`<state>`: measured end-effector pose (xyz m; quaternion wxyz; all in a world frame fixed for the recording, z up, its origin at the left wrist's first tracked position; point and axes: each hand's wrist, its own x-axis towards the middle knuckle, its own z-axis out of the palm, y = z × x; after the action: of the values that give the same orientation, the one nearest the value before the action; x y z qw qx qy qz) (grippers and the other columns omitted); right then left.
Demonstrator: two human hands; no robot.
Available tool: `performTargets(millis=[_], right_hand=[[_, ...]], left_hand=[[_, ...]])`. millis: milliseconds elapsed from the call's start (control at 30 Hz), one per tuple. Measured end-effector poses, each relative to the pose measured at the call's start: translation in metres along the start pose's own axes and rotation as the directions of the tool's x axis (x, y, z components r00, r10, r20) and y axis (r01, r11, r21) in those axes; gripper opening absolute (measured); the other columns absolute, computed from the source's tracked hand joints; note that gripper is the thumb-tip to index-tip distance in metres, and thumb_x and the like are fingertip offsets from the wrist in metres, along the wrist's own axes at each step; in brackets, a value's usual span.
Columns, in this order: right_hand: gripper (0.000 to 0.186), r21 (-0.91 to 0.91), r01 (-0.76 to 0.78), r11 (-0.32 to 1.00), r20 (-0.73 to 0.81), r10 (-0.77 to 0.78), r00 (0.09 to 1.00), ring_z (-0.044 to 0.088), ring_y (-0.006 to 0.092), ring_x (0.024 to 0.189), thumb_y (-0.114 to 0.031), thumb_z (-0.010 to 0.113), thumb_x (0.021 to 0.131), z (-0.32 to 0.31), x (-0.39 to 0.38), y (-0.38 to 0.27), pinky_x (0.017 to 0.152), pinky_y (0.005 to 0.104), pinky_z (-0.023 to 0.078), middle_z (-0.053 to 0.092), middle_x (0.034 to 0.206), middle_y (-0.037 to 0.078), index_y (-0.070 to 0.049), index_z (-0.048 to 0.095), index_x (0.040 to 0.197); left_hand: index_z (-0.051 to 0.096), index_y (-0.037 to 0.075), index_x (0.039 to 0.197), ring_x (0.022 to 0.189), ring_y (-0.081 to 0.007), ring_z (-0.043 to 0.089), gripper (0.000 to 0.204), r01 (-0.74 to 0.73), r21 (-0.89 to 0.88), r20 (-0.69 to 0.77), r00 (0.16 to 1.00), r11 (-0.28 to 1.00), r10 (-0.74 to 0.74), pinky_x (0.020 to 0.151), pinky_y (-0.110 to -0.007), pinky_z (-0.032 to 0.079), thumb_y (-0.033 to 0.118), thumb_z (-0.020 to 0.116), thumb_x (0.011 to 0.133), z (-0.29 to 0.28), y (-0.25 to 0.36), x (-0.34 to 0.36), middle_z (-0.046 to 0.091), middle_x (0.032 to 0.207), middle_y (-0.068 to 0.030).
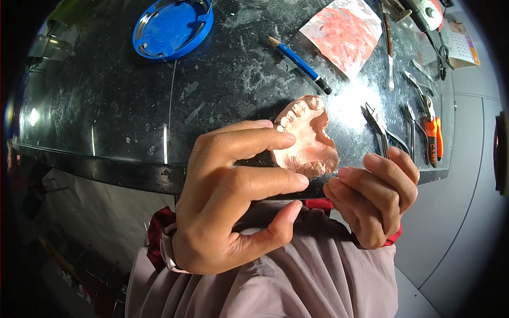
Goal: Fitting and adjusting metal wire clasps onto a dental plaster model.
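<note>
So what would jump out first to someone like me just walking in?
Likely the brightly lit pinkish dental cast at the front of the dark bench, with the left hand at its left side. Next, the round blue dish toward the upper left and the orange-handled pliers at the right.

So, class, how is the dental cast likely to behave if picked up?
The dental cast looks rigid, its matte, plaster-like body seeming unbending; its small raised teeth might chip; its broad arch probably won't roll.
</note>
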<state>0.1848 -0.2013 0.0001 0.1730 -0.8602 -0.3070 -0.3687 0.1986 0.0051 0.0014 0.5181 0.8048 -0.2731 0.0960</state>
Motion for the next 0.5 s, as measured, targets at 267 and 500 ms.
performTargets(millis=[267, 500], right_hand=[[0.018, 0.129, 0.005, 0.992, 0.184, -0.029, 0.983, 0.061, 0.0210, 0.095, -0.023, 0.079, 0.066, -0.012, 0.004, 0.007, 0.085, 0.0430, 0.048, 0.067, 0.085, 0.001, -0.013, 0.067, 0.076], [0.061, 0.627, -0.299, 0.719, 0.390, 0.043, 0.920, 0.061, 0.0313, 0.086, -0.005, 0.081, 0.070, -0.004, 0.006, 0.029, 0.074, 0.0411, 0.052, 0.066, 0.093, 0.020, -0.005, 0.035, 0.111]], left_hand=[[0.060, 0.004, 0.094, 0.111, -0.0371, 0.053, 0.035, 0.020, -0.014, 0.033, 0.999, 1.000, -0.019, 0.087, -0.042, 0.048, 0.016, 0.077, 0.065, 0.003, -0.008, 0.002, 0.056, 0.115, -0.0239], [0.063, 0.007, 0.092, 0.119, -0.0434, 0.047, 0.040, 0.026, 0.128, 0.081, 0.996, 0.991, -0.037, 0.099, -0.053, 0.038, 0.037, 0.079, 0.070, 0.005, -0.005, 0.011, 0.053, 0.121, -0.0275]])
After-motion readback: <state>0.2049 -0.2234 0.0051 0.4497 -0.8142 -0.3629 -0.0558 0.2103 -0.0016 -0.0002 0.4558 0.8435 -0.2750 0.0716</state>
